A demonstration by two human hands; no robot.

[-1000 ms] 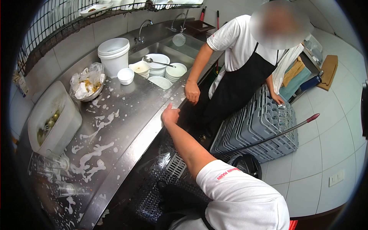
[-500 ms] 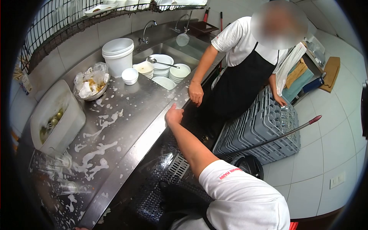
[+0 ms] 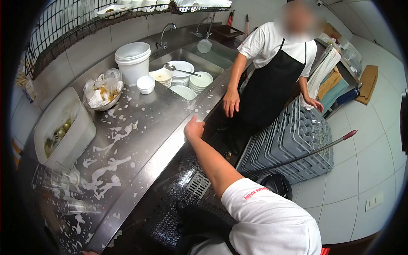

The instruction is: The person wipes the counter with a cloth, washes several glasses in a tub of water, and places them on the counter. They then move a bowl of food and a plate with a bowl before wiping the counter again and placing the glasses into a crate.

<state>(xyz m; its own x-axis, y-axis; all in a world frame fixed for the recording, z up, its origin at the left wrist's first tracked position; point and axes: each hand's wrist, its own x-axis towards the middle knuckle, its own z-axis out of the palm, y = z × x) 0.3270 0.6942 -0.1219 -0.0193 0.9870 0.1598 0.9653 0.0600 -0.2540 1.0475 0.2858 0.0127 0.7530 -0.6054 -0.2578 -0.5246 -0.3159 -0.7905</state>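
My right hand [image 3: 194,128] is closed around the raised front edge of the wet steel counter [image 3: 146,121]. At the bottom left, only a sliver of my left hand [image 3: 89,253] shows by the same edge; its fingers are cut off by the frame. Nearest to it on the counter lie clear glasses [image 3: 72,206] on their sides. Beyond them are a translucent tub [image 3: 78,142] with green food scraps, a metal bowl [image 3: 111,104] of plastic and scraps, a white bucket [image 3: 134,68] and small stacked white bowls [image 3: 145,86].
A co-worker in a black apron [image 3: 276,78] stands past my right hand. The sink [image 3: 180,55] holds stacked dishes and a ladle [image 3: 182,70]. Grey glass racks [image 3: 280,146], a long-handled pole [image 3: 314,148] and a floor drain [image 3: 198,185] are to the right. A wire shelf [image 3: 68,34] hangs above.
The co-worker has shifted back and right, lifting one hand off the counter edge and the other from the racks. My right hand stays in place.
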